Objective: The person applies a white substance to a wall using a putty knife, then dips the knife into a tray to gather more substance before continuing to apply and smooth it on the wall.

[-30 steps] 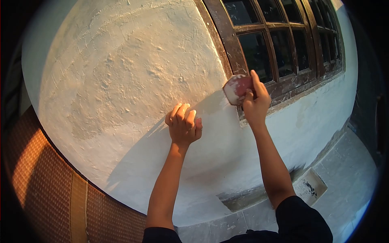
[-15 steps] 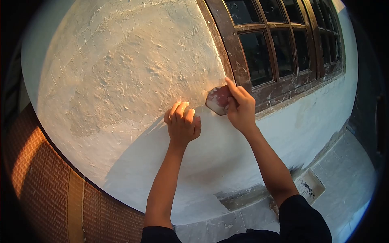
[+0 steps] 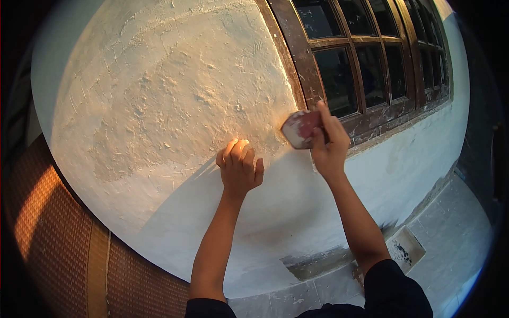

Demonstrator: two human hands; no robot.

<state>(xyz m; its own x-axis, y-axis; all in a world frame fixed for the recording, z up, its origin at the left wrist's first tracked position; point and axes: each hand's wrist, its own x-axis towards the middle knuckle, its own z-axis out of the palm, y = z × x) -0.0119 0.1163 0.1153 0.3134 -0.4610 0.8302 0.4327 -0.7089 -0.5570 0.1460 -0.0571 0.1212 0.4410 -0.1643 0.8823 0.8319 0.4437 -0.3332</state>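
Note:
My right hand (image 3: 331, 146) pinches a flat reddish-brown piece (image 3: 302, 129), shaped like a putty spreader and smeared with white. Its left end lies close over the wall, just beside the lower corner of the window frame. To the left, my left hand (image 3: 238, 168) rests its fingertips against the wall (image 3: 175, 106), fingers slightly bent and thumb held apart. Nothing shows in it. The plaster above both hands is rough, with ridges and lumps; below them it looks smoother and lies in shadow.
A brown wooden window (image 3: 371, 74) with dark panes fills the upper right. Below right, a shallow pale tray (image 3: 407, 248) with dark specks stands on the grey tiled floor (image 3: 450, 233). A woven brown panel (image 3: 53, 233) runs along the lower left.
My right hand has moved right and slightly down, carrying the reddish-brown piece toward the window frame. My left hand has shifted down slightly, its thumb now farther out.

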